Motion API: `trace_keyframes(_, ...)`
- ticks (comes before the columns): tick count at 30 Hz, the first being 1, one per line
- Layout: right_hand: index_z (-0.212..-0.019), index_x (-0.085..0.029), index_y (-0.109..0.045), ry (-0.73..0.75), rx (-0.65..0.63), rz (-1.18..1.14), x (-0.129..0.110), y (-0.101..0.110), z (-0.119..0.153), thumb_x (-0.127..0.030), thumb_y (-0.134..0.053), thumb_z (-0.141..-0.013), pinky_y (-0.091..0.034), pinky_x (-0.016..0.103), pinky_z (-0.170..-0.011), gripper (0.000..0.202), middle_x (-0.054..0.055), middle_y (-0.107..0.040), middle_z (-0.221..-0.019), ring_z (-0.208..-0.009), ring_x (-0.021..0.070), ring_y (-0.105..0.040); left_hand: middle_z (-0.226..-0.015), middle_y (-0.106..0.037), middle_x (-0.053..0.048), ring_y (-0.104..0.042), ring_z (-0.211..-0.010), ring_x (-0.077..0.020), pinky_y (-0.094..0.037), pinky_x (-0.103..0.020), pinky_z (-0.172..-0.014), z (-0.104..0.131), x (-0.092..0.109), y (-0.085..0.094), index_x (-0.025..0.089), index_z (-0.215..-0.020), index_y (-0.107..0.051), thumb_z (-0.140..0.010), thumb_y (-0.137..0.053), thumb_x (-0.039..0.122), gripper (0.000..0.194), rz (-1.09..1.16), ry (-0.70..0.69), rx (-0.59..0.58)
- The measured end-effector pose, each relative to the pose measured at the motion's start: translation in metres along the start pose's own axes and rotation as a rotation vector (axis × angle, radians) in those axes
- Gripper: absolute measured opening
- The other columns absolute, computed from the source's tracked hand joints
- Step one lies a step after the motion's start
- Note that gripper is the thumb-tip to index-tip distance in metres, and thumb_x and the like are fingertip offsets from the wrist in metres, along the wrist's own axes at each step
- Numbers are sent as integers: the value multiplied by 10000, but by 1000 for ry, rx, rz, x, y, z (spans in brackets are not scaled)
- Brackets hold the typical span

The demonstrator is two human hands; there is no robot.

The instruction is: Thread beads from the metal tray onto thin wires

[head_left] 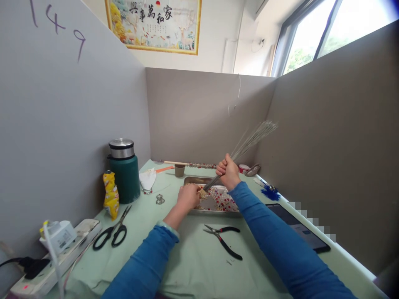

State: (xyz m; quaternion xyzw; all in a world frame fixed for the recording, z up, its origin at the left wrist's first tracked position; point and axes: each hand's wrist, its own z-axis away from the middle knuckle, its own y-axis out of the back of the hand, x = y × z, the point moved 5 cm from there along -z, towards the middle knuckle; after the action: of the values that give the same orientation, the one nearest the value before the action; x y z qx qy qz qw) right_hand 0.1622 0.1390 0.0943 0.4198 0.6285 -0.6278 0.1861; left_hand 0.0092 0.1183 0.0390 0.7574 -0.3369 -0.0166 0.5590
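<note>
At the near left of the cloth-covered surface (140,270), a white power strip (64,257) carries a charging adapter (60,236) and a black plug (35,268). Toward the middle lie needle-nose pliers (217,233), handles spread, with short wire clippings (230,262) just nearer the viewer. Black-handled scissors (119,223) lie at left, and a tablet (297,227) lies at right, partly behind the right sleeve. Beyond the pliers is a metal tray (215,214) of red, white and gold beads (226,202). The left hand (188,196) is at the tray's left side, its fingers near the lower end of the wire bundle; whether they grip anything cannot be told. The right hand (229,172) is clenched around the bundle of thin metal wires (254,139), which slants up and right above the tray. A yellow snack packet (111,195) and a green vacuum flask (125,178) stand at left. Farther back are a small cup (180,170) and a bead-covered stick (201,165); behind them rises a grey partition (202,112), with a gold-framed calligraphy picture (152,29) on the wall beyond
</note>
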Motion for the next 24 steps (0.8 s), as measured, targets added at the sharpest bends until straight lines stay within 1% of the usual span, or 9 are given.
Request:
trace_keyframes(3, -557, -201, -200, -2, -20, -3, 1, -7, 3, -433, -376, -911, -136, 182, -310, 459, -97, -168, -399, -319, 52, -143, -884, -689, -48, -608, -806, -179, -427, -262, -714, -1, 2, 0, 197, -932, -677, -756, -520, 250, 242, 249, -53, 38)
trace_keyframes(5, -562, -200, -212, -34, -42, -13, 3, -12, 5, -436, -369, -914, -156, 178, -315, 452, -96, -180, -407, -322, 51, -165, -798, -686, -50, -606, -736, -171, -439, -263, -689, -3, 0, -1, 162, -872, -678, -747, -525, 256, 219, 392, -17, 33)
trace_keyframes(6, -567, -200, -219, -55, -51, -21, 4, -13, 6, -437, -366, -916, -169, 176, -319, 447, -96, -189, -412, -325, 51, -177, -743, -678, -53, -603, -691, -168, -446, -267, -671, -3, -1, -2, 144, -821, -674, -746, -519, 253, 204, 475, 13, 2)
trace_keyframes(8, -578, -199, -233, -97, -57, -40, 4, -13, 7, -434, -364, -919, -189, 173, -324, 435, -96, -206, -421, -329, 51, -193, -688, -663, -58, -600, -623, -159, -461, -275, -652, -2, -2, -6, 117, -764, -654, -755, -502, 259, 208, 706, 49, -117)
trace_keyframes(10, -585, -199, -237, -141, -40, -64, 3, -10, 6, -425, -358, -924, -197, 171, -324, 426, -99, -203, -424, -329, 52, -195, -715, -666, -72, -615, -616, -160, -477, -292, -675, 0, 0, -8, 98, -778, -632, -772, -504, 304, 242, 970, 45, -241)
trace_keyframes(12, -587, -199, -231, -187, -8, -96, 4, -4, 3, -422, -342, -931, -202, 171, -323, 424, -102, -188, -423, -326, 53, -192, -734, -669, -81, -635, -633, -175, -485, -319, -714, 3, 1, -6, 92, -802, -611, -769, -534, 369, 290, 1150, 66, -290)
trace_keyframes(17, -585, -198, -226, -246, 54, -154, 9, 9, -2, -419, -325, -938, -228, 169, -330, 428, -104, -182, -420, -319, 49, -201, -689, -660, -58, -652, -623, -192, -491, -342, -723, 7, -3, -4, 108, -822, -580, -735, -593, 429, 333, 1281, 186, -252)
trace_keyframes(21, -587, -196, -228, -247, 81, -165, 9, 14, -5, -413, -308, -944, -227, 166, -326, 426, -105, -180, -419, -314, 46, -201, -713, -660, -67, -657, -630, -189, -496, -334, -699, 8, -4, -4, 110, -843, -569, -741, -590, 447, 352, 1304, 207, -229)
trace_keyframes(24, -592, -196, -231, -236, 105, -166, 8, 15, -8, -410, -294, -949, -222, 160, -321, 421, -108, -177, -419, -310, 43, -201, -751, -670, -88, -655, -634, -181, -501, -322, -686, 7, -5, -4, 108, -834, -551, -688, -671, 356, 312, 1248, 198, -184)
